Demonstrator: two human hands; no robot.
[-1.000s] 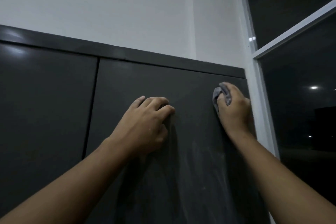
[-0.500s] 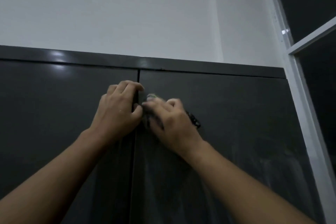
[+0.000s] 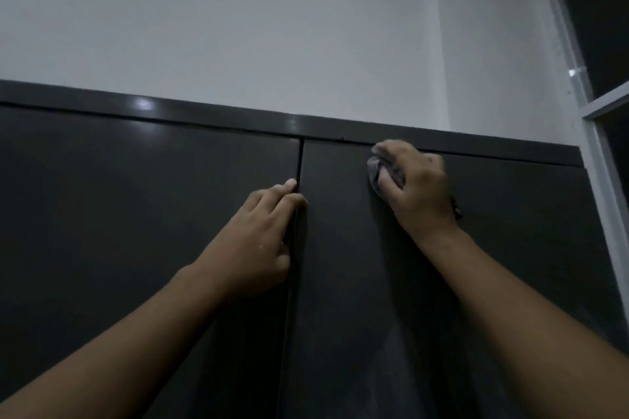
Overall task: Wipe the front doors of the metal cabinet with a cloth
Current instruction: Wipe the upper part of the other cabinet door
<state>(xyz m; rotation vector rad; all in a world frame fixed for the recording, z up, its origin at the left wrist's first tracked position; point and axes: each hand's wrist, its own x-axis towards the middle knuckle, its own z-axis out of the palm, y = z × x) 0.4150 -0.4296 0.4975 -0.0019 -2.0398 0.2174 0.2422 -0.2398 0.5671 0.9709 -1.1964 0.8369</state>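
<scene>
While the right hand (image 3: 417, 187) presses a pale cloth (image 3: 374, 168) against the right door (image 3: 357, 282) of the metal cabinet (image 3: 204, 116), a little right of the centre seam (image 3: 300, 163) and up by the door's top edge, its grip is closed round the wad, fingers curled over it. The left hand (image 3: 258, 241) rests on the left door (image 3: 136, 214) right beside that seam, fingers nearly straight, holding nothing. Soft, light and limp, the cloth would likely slip loose unless kept balled in the palm; the painted steel looks stiff and smooth, so firm pressure seems safe.
</scene>
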